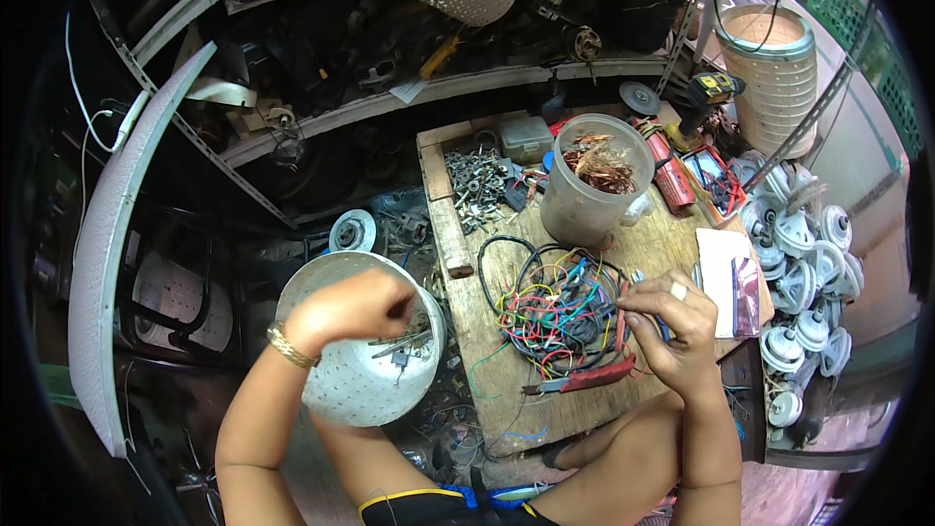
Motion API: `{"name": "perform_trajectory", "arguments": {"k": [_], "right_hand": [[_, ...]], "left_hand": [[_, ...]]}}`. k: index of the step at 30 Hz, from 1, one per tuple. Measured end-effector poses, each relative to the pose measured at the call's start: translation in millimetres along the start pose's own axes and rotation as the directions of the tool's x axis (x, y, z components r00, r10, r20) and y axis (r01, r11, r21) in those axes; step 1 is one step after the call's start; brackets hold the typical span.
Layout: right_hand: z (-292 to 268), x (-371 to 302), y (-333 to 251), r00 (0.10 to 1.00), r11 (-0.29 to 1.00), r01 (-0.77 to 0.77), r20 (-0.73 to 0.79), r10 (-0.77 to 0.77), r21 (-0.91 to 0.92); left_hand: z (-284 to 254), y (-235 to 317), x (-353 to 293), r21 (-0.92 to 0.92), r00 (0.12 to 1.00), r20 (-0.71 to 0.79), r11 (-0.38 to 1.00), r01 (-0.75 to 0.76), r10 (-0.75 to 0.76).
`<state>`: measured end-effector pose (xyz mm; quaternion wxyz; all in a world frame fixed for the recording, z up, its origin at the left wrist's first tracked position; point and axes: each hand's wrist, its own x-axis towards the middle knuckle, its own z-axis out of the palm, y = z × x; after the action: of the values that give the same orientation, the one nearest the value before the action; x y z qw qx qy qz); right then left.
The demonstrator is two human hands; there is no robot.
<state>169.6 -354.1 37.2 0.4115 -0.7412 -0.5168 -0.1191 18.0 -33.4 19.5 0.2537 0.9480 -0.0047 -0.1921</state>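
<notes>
My left hand [353,307], with a gold bracelet at the wrist, is closed above a white perforated basket [424,390]. Whatever its curled fingers may hold is hidden. Inside the basket lie thin scraps [401,349]. At the right edge of a tangle of coloured wires [545,317], my right hand [677,323] is closed in a pinch, a ring on one finger. Something small and dark shows at its fingertips and a bit of blue beneath the fingers; I cannot make out what they are. A red-handled utility knife [589,377] lies in front of the wires on the wooden board [506,414].
A clear bucket of copper wire [560,200] stands behind the tangle, beside a pile of metal screws [475,185]. White motor-like parts [810,331] heap up at the right. A yellow-black drill [716,90] sits at the back right. Dark shelving [390,102] lines the back.
</notes>
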Motion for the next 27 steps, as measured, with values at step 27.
{"name": "perform_trajectory", "arguments": {"k": [27], "right_hand": [[12.5,57.7,-235.0,0.831,0.834,0.428,0.516,-0.21,-0.35]], "left_hand": [[171.9,-119.4,-159.7,-0.995,0.505,-0.043,-0.007,-0.097,-0.862]]}}
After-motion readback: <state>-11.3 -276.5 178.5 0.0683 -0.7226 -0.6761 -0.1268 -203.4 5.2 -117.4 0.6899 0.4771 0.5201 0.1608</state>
